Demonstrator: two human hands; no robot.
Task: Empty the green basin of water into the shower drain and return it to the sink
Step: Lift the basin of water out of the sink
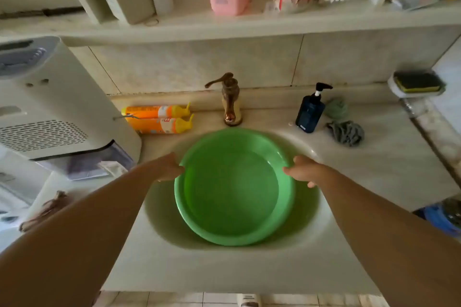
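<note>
A round green basin (234, 189) sits in the white sink bowl (309, 227), below the bronze tap (230, 99). My left hand (169, 167) grips the basin's left rim, thumb over the edge. On the opposite side, my right hand (303, 169) grips the right rim the same way. Whether water is in the basin I cannot tell; its inside looks smooth and green.
Two orange bottles (159, 119) lie left of the tap. A dark blue pump bottle (310, 111) and two cloths (346, 132) stand right of it. A white appliance (50, 107) crowds the left side. A shelf (224, 25) with bottles hangs overhead.
</note>
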